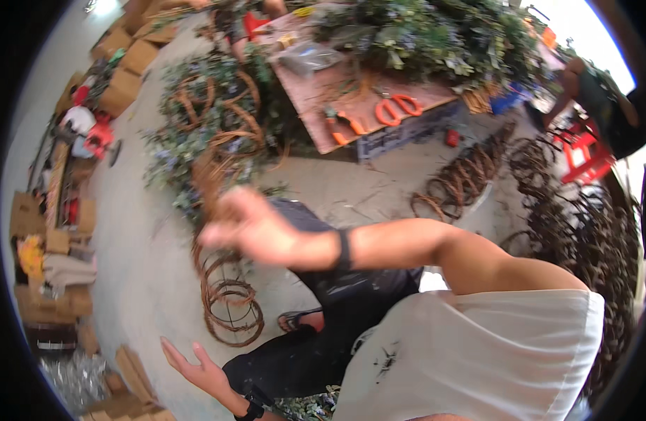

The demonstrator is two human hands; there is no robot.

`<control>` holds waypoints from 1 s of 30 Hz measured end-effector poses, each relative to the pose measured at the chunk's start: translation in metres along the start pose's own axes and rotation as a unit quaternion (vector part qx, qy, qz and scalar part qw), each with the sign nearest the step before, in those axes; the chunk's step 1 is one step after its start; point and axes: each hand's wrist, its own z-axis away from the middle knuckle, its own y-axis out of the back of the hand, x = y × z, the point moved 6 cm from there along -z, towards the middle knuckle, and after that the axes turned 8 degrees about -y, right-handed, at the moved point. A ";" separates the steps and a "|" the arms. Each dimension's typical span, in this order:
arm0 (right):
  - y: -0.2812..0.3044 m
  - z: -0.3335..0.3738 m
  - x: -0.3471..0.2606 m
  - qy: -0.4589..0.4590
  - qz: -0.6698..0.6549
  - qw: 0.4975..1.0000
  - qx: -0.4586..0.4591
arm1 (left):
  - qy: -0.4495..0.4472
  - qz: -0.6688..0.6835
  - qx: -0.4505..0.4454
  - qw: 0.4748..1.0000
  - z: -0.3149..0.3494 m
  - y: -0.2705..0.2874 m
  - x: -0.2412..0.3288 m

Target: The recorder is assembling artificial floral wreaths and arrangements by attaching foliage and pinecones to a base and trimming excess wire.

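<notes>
My right hand (249,228) is smeared by motion, stretched across the middle over a string of brown twisted-vine rings (233,319). Whether its fingers hold the vine cannot be made out. The lower rings hang or lie below that hand, near the floor, round a thin dark wire frame. Farther up, more vine rings rest against leafy green garland (172,151) with small bluish flowers. At the lower left, my left hand (196,368) is empty, its fingers spread and thumb apart, well away from the rings. A dark band circles each wrist.
Orange-handled scissors (396,110), orange-handled pliers (345,126) and a clear plastic bag (310,57) lie on a low table (305,105) with heaped greenery. Brown ring coils (463,175) lie on the floor to the right, near a red stool (586,154) and another person. Cardboard boxes (137,57) line the left.
</notes>
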 end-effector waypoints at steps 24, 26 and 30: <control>0.551 0.079 -0.008 -0.172 0.814 0.484 0.271 | 0.114 0.370 0.047 0.921 -0.026 -0.101 0.013; 0.558 0.084 -0.009 -0.166 0.821 0.470 0.278 | 0.104 0.312 -0.001 0.944 -0.025 -0.099 0.015; 0.569 0.075 -0.012 -0.158 0.845 0.440 0.260 | 0.177 0.355 0.015 0.918 -0.001 -0.114 0.011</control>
